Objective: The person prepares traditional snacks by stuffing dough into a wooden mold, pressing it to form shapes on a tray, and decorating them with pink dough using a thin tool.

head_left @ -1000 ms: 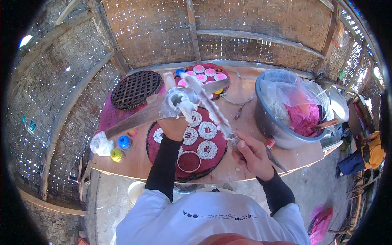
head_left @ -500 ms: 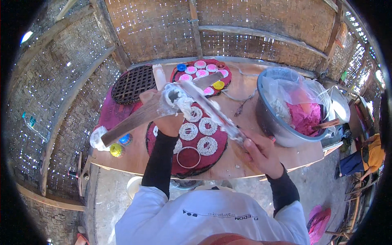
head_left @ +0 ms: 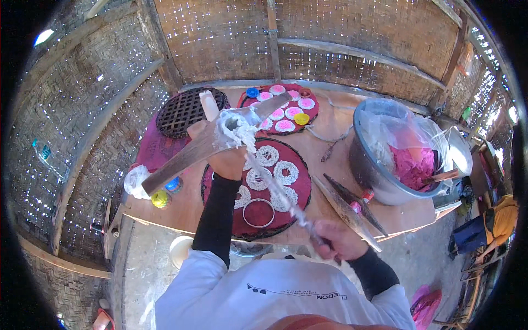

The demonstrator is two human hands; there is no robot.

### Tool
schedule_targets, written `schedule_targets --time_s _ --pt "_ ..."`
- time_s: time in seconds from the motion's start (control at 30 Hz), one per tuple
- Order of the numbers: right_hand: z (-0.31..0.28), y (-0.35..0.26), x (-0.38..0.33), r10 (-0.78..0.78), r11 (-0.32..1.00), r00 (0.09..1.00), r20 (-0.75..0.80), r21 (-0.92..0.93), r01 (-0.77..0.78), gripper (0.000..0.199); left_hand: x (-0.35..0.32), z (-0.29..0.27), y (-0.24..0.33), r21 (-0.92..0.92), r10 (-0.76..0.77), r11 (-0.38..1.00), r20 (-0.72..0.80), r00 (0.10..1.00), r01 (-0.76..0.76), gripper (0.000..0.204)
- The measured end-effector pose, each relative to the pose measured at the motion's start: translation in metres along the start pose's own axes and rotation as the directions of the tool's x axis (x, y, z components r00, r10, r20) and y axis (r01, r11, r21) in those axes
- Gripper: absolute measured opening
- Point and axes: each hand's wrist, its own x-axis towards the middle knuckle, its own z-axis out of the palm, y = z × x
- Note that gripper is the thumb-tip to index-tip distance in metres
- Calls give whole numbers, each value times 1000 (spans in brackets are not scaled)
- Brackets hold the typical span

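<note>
My left hand (head_left: 228, 164) grips a wooden press (head_left: 179, 166) with long crossbar handles, held up over the table. White dough (head_left: 237, 129) is smeared around the round opening at its middle and hangs from its edge. Closed on the handle end of a long, thin, dough-smeared blade (head_left: 286, 199) is my right hand (head_left: 342, 240), near the table's front edge. The blade's far end is close below the hanging dough; contact cannot be made out. Under the press lies a round red tray (head_left: 220, 213) with several white lacy dough rings (head_left: 286, 172) and a thin hoop (head_left: 258, 213).
Two pointed wooden bars (head_left: 347, 212) lie at the table's right. Behind them stands a grey tub (head_left: 369, 175) of white and pink dough. Another red tray (head_left: 308, 122) holds pink-centred rings; a black woven tray (head_left: 184, 118) sits far left. A person in orange (head_left: 503, 214) is off right.
My right hand has drawn the blade down toward my body, away from the press's opening. The wooden bars on the table have come into view. My left hand still holds the press up.
</note>
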Motion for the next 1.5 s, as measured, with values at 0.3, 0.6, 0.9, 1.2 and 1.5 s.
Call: schedule_targets --time_s 0.3,0.6,0.9,1.2,1.5 --pt "-3 -18 28 -855 140 508 -104 -990 34 32 7 2 40 181 134 974 12 991 -134 39" --pt "6 -32 7 -632 518 746 -209 -830 206 30 5 5 39 -304 -81 950 0 997 77 29" --pt "4 -8 27 -758 374 629 -171 -904 206 31 2 21 15 12 72 997 -11 997 -72 41" --pt "-1 -22 15 -647 448 703 -295 -893 37 30 4 15 17 -2 52 999 2 999 -52 43" --pt "20 -96 -16 -643 -441 757 113 -863 -245 30 16 -1 66 73 55 995 170 984 -68 32"
